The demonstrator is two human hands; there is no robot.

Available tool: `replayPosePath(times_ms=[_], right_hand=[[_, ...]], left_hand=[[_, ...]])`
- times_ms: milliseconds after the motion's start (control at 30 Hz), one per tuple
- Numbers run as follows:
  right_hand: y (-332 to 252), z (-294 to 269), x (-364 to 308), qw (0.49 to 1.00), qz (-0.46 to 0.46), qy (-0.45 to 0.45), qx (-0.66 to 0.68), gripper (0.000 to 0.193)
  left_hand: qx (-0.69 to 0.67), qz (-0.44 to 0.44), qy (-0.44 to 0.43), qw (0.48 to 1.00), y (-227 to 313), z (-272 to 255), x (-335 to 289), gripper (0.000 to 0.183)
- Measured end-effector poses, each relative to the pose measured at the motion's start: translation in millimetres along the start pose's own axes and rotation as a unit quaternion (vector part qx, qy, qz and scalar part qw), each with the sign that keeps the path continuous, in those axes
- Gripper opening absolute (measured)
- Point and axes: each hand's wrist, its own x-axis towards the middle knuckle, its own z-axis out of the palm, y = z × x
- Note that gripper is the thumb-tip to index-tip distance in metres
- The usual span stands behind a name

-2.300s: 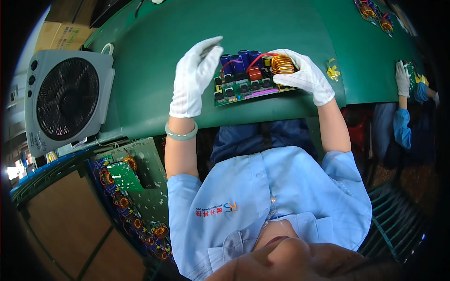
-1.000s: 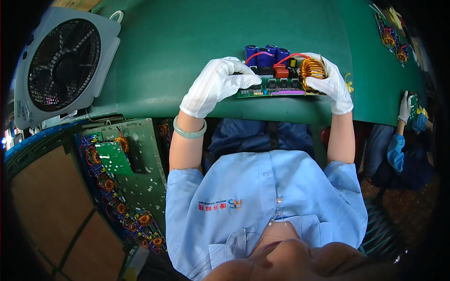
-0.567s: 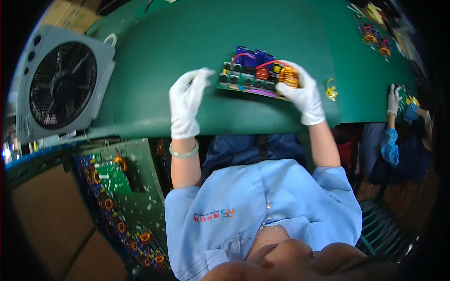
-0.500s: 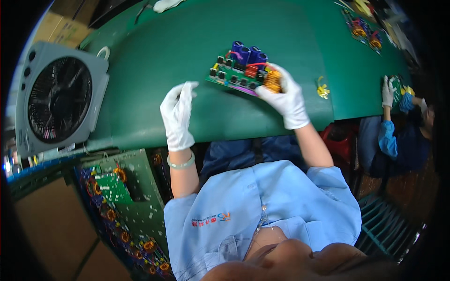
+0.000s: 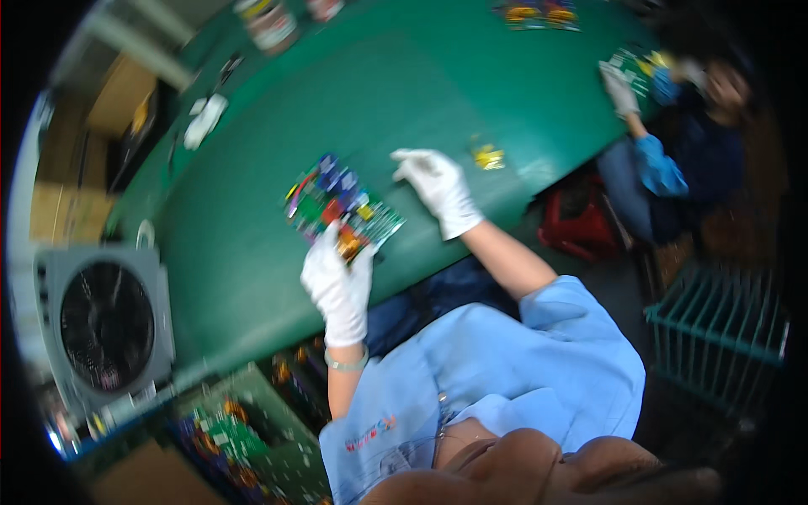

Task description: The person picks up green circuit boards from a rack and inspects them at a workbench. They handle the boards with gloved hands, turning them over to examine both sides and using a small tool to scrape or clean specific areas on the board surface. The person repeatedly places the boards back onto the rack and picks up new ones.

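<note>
Left hand (image 5: 338,282) pinching a circuit board (image 5: 341,200) at its coil (image 5: 348,245), right hand (image 5: 433,187) (both white-gloved) loosely spread, nearby.

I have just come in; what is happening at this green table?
A person's gloved left grip holds a circuit board near its copper coil, over the green table. The gloved right grip is empty, apart from the board, near a yellow bundle. Blur hides whether the board touches the table. Farther right, a co-worker's gloved hand is at another green board.
</note>
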Motion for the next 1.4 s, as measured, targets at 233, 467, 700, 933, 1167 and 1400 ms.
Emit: replayPosePath(times_ms=[233, 467, 700, 933, 1167, 1400], right_hand=[[13.4, -2.9, 1.7, 0.999, -0.011, -0.008, -0.049, 0.019], [16.1, -7.1, -0.5, 0.996, -0.046, 0.009, -0.072, 0.016], [12.4, 0.5, 6.6, 0.997, 0.067, -0.026, -0.017, 0.021], [-11.6, 4.3, 1.9, 0.994, 0.091, -0.052, -0.018, 0.025], [8.6, -6.8, -11.0, 0.988, 0.102, -0.11, 0.031, 0.027], [15.8, -17.1, -0.9, 0.989, 0.081, -0.12, -0.019, 0.026]], left_hand=[[-0.011, -0.021, -0.068, 0.997, -29.5, -12.1, -11.8, 0.05], [0.064, -0.102, -0.113, 0.986, -27.4, -58.0, -31.7, 0.066], [0.132, -0.188, -0.092, 0.969, -16.1, -44.1, -24.9, 0.064], [0.108, -0.184, -0.023, 0.977, -28.4, -50.9, -24.1, 0.044], [0.118, -0.202, 0.241, 0.942, 5.0, -95.9, -130.5, 0.042], [0.227, -0.381, 0.468, 0.764, 74.4, -180.2, -241.6, 0.043]])
